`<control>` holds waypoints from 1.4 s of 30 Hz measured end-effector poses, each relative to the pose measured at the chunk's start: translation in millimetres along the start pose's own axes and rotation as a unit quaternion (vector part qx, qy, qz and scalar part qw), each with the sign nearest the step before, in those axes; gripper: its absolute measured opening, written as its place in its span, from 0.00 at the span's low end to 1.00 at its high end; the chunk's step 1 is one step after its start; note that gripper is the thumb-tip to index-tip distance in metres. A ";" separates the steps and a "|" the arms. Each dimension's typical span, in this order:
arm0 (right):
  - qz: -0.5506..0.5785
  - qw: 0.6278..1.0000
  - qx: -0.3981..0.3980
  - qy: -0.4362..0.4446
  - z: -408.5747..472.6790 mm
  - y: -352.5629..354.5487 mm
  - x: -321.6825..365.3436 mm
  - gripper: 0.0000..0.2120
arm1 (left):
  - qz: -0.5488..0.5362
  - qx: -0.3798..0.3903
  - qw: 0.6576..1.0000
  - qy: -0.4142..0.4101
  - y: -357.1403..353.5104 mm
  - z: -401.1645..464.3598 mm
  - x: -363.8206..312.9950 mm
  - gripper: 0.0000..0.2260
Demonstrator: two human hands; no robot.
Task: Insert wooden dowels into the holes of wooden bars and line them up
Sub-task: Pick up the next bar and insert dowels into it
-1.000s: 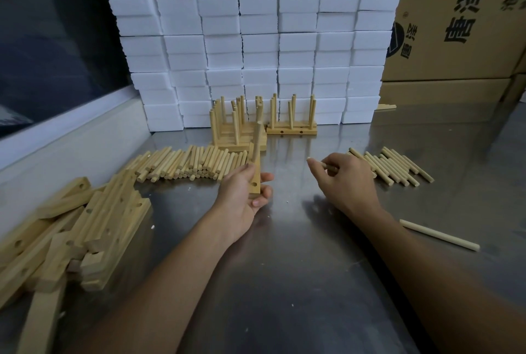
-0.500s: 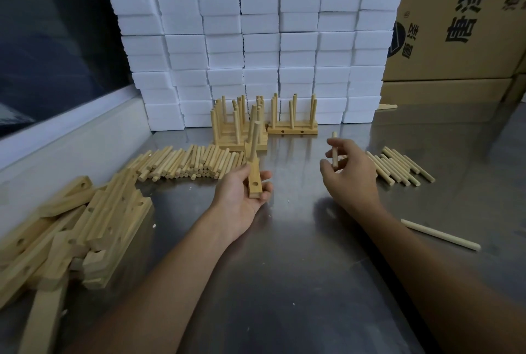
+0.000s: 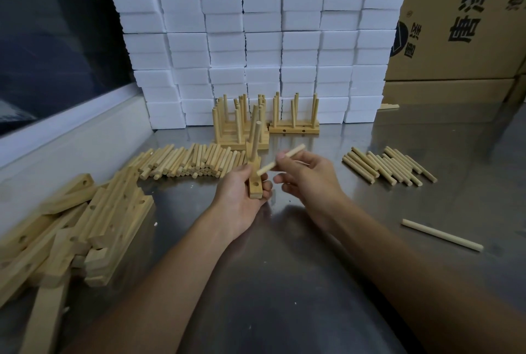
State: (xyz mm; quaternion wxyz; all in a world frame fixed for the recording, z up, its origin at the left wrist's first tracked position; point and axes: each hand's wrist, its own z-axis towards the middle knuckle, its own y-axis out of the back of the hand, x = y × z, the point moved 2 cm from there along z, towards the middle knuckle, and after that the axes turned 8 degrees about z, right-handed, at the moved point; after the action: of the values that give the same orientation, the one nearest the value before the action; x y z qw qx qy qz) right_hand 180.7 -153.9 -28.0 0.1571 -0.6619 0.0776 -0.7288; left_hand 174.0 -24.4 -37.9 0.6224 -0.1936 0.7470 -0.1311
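Observation:
My left hand (image 3: 241,194) grips a wooden bar (image 3: 255,186) above the steel table, its near hole showing empty. At least one dowel (image 3: 255,138) stands up out of the bar's far part. My right hand (image 3: 308,175) pinches a loose dowel (image 3: 280,159), slanted with its lower end just above the bar. Finished bars with upright dowels (image 3: 294,123) stand in a row at the back. A long row of loose dowels (image 3: 187,160) lies left of my hands, a smaller batch (image 3: 388,165) to the right.
A heap of drilled wooden bars (image 3: 85,228) lies at the left edge of the table. One longer dowel (image 3: 442,234) lies alone at the right. White foam blocks (image 3: 256,40) are stacked behind, with cardboard boxes (image 3: 461,20) at the back right.
My right hand took a dowel from the right batch and carried it left to the bar in my left hand. The dowel tilted from upright to slanted.

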 end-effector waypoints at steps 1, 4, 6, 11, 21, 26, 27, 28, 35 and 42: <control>-0.024 1.000 0.017 0.009 -2.2 -4.3 -1.1 0.08 | 0.003 0.000 1.000 0.001 0.6 0.7 0.5 0.15; -0.071 0.995 0.041 0.055 -6.1 -10.2 -1.6 0.04 | 0.006 0.003 1.000 0.003 1.5 2.0 1.6 0.18; -0.080 0.993 0.034 0.079 -6.5 -10.2 -0.5 0.03 | 0.009 -0.001 1.000 0.002 1.8 2.3 1.8 0.18; -0.191 0.967 0.037 0.165 -6.4 -10.9 2.0 0.01 | 0.004 -0.001 1.000 0.000 2.4 2.1 1.8 0.18; -0.359 0.887 0.100 0.275 -11.5 -23.4 0.8 0.05 | -0.014 -0.025 0.999 0.015 7.1 3.5 3.2 0.16; -0.328 0.910 0.042 0.250 -9.5 -20.1 -2.9 0.08 | 0.008 -0.001 1.000 0.014 7.8 6.4 3.7 0.16; -0.325 0.912 0.032 0.247 -9.0 -19.5 -3.9 0.09 | 0.010 0.002 1.000 0.014 7.9 6.5 3.8 0.16; -0.323 0.914 0.027 0.246 -9.0 -19.4 -4.6 0.10 | 0.008 0.003 1.000 0.014 7.9 6.4 3.7 0.16; -0.323 0.911 0.061 0.249 -10.0 -21.1 -5.4 0.03 | -0.015 0.003 1.000 0.014 6.9 2.6 2.3 0.16; -0.315 0.910 0.024 0.268 -7.7 -12.2 -2.9 0.05 | -0.029 0.069 0.997 0.027 4.1 2.1 1.3 0.16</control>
State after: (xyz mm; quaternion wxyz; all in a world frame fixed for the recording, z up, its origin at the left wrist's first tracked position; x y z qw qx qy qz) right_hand 171.7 -142.3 -27.7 -0.0918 -0.4277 -0.1132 -0.8921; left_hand 175.4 -21.3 -41.3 0.6100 -0.1684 0.7467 -0.2051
